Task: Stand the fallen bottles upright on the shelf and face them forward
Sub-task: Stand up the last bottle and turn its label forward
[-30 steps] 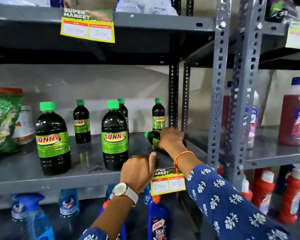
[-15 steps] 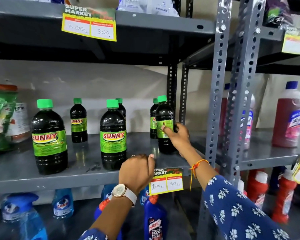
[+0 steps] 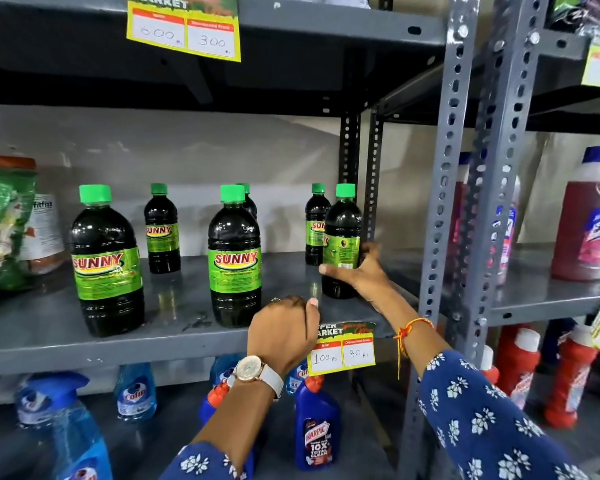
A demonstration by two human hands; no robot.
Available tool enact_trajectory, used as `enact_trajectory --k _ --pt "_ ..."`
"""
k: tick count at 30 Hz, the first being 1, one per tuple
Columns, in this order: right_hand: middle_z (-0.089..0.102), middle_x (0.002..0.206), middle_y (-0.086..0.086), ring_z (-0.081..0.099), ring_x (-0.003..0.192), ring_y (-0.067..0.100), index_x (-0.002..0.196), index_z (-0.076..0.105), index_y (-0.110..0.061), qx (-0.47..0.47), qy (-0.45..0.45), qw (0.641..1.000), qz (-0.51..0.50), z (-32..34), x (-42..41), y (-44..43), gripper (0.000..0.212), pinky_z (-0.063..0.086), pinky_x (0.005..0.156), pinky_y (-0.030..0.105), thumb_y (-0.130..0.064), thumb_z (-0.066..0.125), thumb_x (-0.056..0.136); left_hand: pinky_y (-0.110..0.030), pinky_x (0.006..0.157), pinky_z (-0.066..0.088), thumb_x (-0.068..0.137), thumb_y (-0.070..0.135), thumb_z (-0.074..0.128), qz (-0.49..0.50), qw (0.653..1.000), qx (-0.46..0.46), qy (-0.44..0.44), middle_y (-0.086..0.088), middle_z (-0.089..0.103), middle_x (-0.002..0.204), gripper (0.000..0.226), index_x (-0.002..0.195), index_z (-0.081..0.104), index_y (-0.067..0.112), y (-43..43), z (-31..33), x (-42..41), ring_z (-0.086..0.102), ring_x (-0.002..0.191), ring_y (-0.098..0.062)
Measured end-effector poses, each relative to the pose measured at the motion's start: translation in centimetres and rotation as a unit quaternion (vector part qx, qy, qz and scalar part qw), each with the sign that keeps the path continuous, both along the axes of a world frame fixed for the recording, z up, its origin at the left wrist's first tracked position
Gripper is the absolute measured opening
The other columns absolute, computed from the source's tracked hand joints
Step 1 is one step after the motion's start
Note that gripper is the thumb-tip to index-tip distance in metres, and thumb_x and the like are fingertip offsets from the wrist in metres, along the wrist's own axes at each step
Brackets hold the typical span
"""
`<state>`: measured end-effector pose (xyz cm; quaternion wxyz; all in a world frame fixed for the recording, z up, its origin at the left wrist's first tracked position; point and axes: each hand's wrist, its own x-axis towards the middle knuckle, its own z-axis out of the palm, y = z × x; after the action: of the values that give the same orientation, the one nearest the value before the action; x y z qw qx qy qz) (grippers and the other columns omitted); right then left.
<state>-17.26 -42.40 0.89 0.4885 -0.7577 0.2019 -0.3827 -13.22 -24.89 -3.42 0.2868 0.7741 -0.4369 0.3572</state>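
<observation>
Already every dark green-capped plastic bottle in view stands upright on the grey metal shelf (image 3: 174, 344). One job looks left: the small bottle (image 3: 342, 244) at the right end shows its back label. The right hand (image 3: 361, 271) wraps its lower half; the left hand (image 3: 284, 330), loosely curled and empty, rests on the shelf's front edge.

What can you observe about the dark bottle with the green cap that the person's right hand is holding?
The dark plastic bottle with a green screw cap stands upright on the grey metal shelf, at its right end beside the perforated post. Its green label shows small print and a barcode, not the brand name. The right hand wraps its lower body; a smaller matching bottle stands just behind.
</observation>
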Motion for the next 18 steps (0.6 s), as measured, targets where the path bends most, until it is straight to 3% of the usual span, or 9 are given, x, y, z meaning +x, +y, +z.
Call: enact_trajectory --k 4,6,9,11,15,18 --pt "0.065 0.109 0.008 0.061 0.105 0.027 0.106 0.051 -0.020 0.053 -0.027 0.997 0.054 0.01 -0.08 -0.56 0.062 0.046 0.098 0.045 -0.016 0.081 0.052 -0.017 0.040 0.006 0.087 0.032 0.033 0.002 1.000 0.004 -0.008 -0.002 0.059 0.053 0.038 0.054 0.048 0.018 0.01 -0.02 -0.02 0.051 0.044 -0.022" --pt "0.066 0.109 0.010 0.060 0.109 0.032 0.099 0.058 -0.023 0.084 -0.039 0.990 0.105 0.05 -0.16 -0.48 0.053 0.043 0.103 0.049 -0.015 0.074 0.048 -0.017 0.041 0.006 0.086 0.029 0.040 0.003 1.000 -0.002 -0.012 -0.003 0.059 0.053 0.036 0.055 0.051 0.016 0.04 -0.04 -0.06 0.052 0.043 -0.022" --pt "0.067 0.112 0.007 0.061 0.106 0.024 0.114 0.054 -0.018 0.052 -0.021 0.993 0.105 -0.01 -0.14 -0.11 0.074 0.045 0.101 0.043 -0.026 0.084 0.048 -0.020 0.042 0.014 0.086 0.030 0.038 0.000 1.000 -0.008 -0.016 -0.003 0.061 0.054 0.037 0.056 0.054 0.016 -0.01 -0.09 -0.09 0.053 0.045 -0.023" --pt "0.063 0.113 0.006 0.060 0.105 0.021 0.119 0.045 -0.011 0.048 -0.026 0.996 0.077 -0.01 -0.31 0.02 0.078 0.046 0.098 0.039 -0.022 0.087 0.053 -0.021 0.044 0.019 0.086 0.030 0.036 0.000 1.000 -0.012 -0.016 -0.003 0.062 0.055 0.039 0.056 0.056 0.015 0.00 -0.09 -0.14 0.053 0.046 -0.023" --pt "0.063 0.115 0.014 0.059 0.109 0.030 0.102 0.047 -0.019 0.099 -0.047 0.988 0.107 0.04 -0.32 -0.29 0.050 0.044 0.100 0.044 -0.008 0.077 0.063 -0.022 0.043 0.016 0.087 0.032 0.033 0.000 1.000 -0.012 -0.016 -0.002 0.063 0.056 0.042 0.059 0.059 0.015 0.02 -0.12 -0.16 0.053 0.046 -0.022" --pt "0.065 0.108 0.007 0.059 0.107 0.026 0.100 0.054 -0.023 0.098 -0.038 0.986 0.127 0.11 -0.36 -0.14 0.051 0.044 0.100 0.043 -0.021 0.077 0.054 -0.020 0.041 0.011 0.087 0.033 0.030 -0.002 1.000 -0.012 -0.019 -0.001 0.062 0.056 0.043 0.059 0.058 0.016 -0.02 -0.14 -0.17 0.052 0.046 -0.020"
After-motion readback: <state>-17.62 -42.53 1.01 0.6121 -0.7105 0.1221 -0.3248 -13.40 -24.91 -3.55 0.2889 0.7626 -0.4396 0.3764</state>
